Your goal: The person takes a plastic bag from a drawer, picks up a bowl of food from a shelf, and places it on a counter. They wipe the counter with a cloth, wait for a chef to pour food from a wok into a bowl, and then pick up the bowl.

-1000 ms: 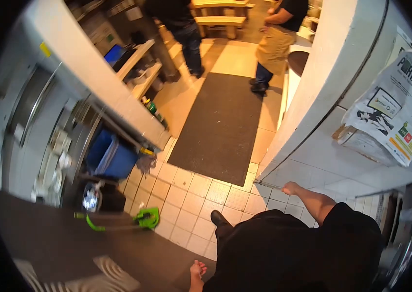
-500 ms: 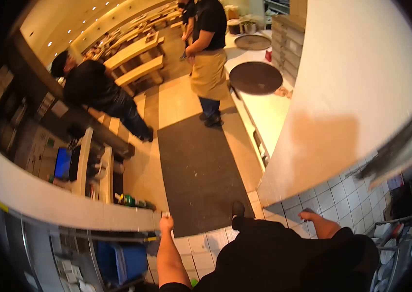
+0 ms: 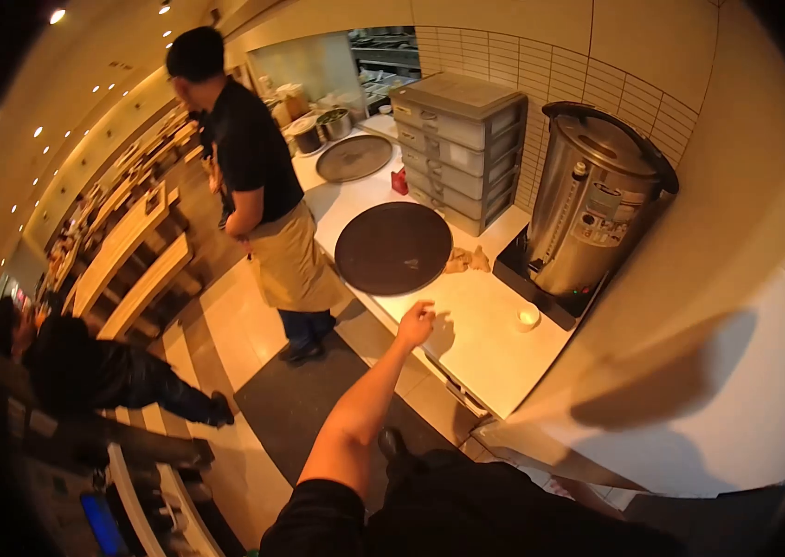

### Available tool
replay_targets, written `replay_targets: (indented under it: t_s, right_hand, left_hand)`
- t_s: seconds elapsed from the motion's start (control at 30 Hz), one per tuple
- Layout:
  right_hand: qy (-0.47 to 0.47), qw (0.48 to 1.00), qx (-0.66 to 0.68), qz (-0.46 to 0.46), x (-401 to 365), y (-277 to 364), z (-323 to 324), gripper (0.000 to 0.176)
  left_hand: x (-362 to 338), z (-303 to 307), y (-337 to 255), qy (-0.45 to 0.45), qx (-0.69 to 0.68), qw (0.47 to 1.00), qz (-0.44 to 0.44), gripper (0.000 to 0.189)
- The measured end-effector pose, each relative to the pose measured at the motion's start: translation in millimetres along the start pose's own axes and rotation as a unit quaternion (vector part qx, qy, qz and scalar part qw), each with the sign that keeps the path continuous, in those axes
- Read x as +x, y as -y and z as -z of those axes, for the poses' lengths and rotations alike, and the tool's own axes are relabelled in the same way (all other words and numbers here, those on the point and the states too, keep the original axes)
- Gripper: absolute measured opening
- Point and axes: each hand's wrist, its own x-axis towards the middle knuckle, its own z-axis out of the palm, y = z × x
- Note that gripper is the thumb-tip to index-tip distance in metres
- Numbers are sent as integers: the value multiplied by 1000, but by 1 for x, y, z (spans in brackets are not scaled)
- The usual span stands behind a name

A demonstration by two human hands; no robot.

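My left hand [image 3: 418, 323] is stretched forward over the front edge of the white counter [image 3: 481, 357], its fingers curled. Whatever is between them, if anything, is too small to make out. Just beyond the fingers lies a large round dark tray [image 3: 393, 249]. A crumpled tan cloth or paper [image 3: 469, 260] rests against the tray's right side. To the right of my hand stands a small white cup [image 3: 528, 318]. My right hand [image 3: 559, 486] shows only as a blurred patch low by the wall's corner, with its fingers indistinct.
A steel hot-water urn [image 3: 587, 209] and a grey drawer unit [image 3: 460, 148] stand at the counter's back. Farther along is a second round tray [image 3: 354, 158]. A person in a tan apron [image 3: 290, 265] stands beside the counter; another person [image 3: 105, 371] leans at left. A dark mat [image 3: 309, 418] covers the floor.
My view has swung right and come closer to the counter, bringing the urn and cup into sight. My left hand has moved from beside the low partition to over the counter's edge.
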Motion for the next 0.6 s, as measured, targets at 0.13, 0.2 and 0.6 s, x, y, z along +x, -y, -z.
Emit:
replay_targets:
  t_s: [0.13, 0.2, 0.6]
  right_hand:
    - [-15, 996, 83, -3, -72, -51, -26, 32]
    - [58, 927, 366, -52, -131, -63, -71, 33]
    - [68, 985, -160, 17, -97, 177, -233, 53]
  left_hand:
    - [135, 18, -49, -31, 236, 960, -147, 54]
    - [193, 26, -67, -40, 283, 941, -181, 60]
    - [379, 10, -64, 114, 290, 934, -174, 40]
